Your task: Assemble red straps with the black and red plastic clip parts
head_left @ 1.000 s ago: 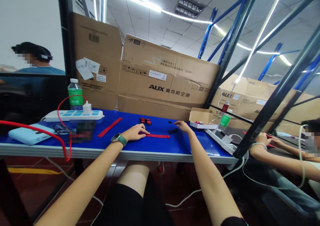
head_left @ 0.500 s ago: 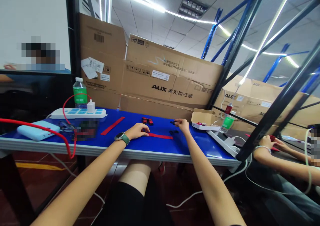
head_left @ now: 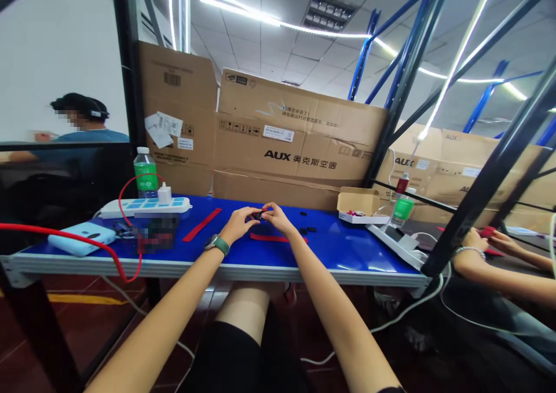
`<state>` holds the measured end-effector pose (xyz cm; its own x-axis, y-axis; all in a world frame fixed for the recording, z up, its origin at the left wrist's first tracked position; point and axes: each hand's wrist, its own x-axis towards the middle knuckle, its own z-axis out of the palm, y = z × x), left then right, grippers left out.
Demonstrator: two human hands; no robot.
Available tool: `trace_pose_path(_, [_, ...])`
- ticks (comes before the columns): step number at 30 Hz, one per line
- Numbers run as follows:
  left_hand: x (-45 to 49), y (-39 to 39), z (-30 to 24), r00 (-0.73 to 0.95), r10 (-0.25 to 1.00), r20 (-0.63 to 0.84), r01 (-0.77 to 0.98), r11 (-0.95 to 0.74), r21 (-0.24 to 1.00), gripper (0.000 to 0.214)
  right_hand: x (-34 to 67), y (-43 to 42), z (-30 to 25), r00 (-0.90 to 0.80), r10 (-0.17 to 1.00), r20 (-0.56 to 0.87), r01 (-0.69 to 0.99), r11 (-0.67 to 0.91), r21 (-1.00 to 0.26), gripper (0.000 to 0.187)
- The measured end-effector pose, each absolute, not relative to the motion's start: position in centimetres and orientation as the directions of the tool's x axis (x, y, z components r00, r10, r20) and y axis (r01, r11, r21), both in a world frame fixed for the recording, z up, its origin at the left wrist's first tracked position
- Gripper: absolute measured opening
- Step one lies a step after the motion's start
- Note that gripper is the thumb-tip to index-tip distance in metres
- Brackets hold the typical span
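Observation:
My left hand (head_left: 237,224), with a watch on its wrist, has its thumb and fingers pinched at a small black piece (head_left: 259,215). My right hand (head_left: 277,218) grips the same piece from the other side, fingertips close together. A bit of red shows by the fingers; whether it belongs to that piece I cannot tell. Just in front of the hands a red strap (head_left: 273,238) lies flat, partly under my right forearm. Farther left is a second red strap (head_left: 202,225), set at a slant. Small black parts (head_left: 303,230) lie to the right of my right hand.
An open carton (head_left: 360,218) with small items stands at the back right, beside a power strip (head_left: 395,248). On the left are a light blue power bank (head_left: 82,238), another power strip (head_left: 174,206), cables and a bottle (head_left: 145,173). Cardboard (head_left: 299,144) walls the back. People sit on both sides.
My right hand has moved left from the black parts to meet my left hand. The left has lifted off the strap. The red-and-black pieces behind it no longer show clearly.

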<state>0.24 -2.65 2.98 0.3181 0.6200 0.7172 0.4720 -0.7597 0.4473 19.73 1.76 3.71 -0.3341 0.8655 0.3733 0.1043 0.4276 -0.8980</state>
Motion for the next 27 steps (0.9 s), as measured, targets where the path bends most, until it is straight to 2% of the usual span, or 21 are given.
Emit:
trace_pose_path(4, [0.4, -2.6, 2.7, 0.373, 0.643, 0.669, 0.487, -0.749, 0.449, 0.034, 20.2, 1.7, 2.5, -0.298, 0.878, 0.375, 0.195, 0.441, -0.876, 0.037])
trace_pose_path(7, [0.1, -1.8, 2.1, 0.244, 0.706, 0.665, 0.513, -0.676, 0.529, 0.032, 20.7, 1.1, 2.5, -0.279, 0.839, 0.467, 0.334, 0.540, -0.772, 0.032])
trace_pose_path(9, [-0.5, -1.2, 1.5, 0.065, 0.763, 0.644, 0.532, -0.572, 0.624, 0.034, 21.0, 0.4, 2.9, -0.430, 0.762, 0.484, 0.365, 0.637, -0.679, 0.032])
trace_pose_path(12, [-1.5, -0.5, 0.8, -0.098, 0.800, 0.591, 0.541, -0.456, 0.707, 0.036, 21.1, -0.6, 3.3, -0.677, 0.636, 0.372, 0.363, 0.727, -0.583, 0.039])
trace_pose_path(14, [-1.8, -0.4, 0.7, -0.134, 0.806, 0.577, 0.555, -0.421, 0.717, 0.037, 21.0, -1.1, 3.4, -0.716, 0.608, 0.344, 0.393, 0.757, -0.521, 0.036])
trace_pose_path(17, [-1.7, -0.9, 1.2, -0.113, 0.798, 0.592, 0.558, -0.442, 0.702, 0.035, 20.5, -1.3, 3.1, -0.697, 0.603, 0.388, 0.435, 0.786, -0.440, 0.020])
trace_pose_path(19, [-1.4, -1.4, 1.8, -0.086, 0.788, 0.610, 0.546, -0.474, 0.690, 0.037, 20.2, -1.1, 2.7, -0.642, 0.635, 0.428, 0.443, 0.764, -0.469, 0.011])
trace_pose_path(24, [-0.5, -2.6, 3.0, -0.019, 0.769, 0.639, 0.493, -0.549, 0.675, 0.041, 20.1, -0.1, 2.4, -0.345, 0.833, 0.433, 0.351, 0.542, -0.763, 0.006])
trace_pose_path(27, [-0.1, -2.9, 3.1, 0.062, 0.741, 0.668, 0.461, -0.615, 0.640, 0.042, 20.3, -0.1, 2.7, -0.321, 0.851, 0.417, 0.286, 0.506, -0.814, 0.010])
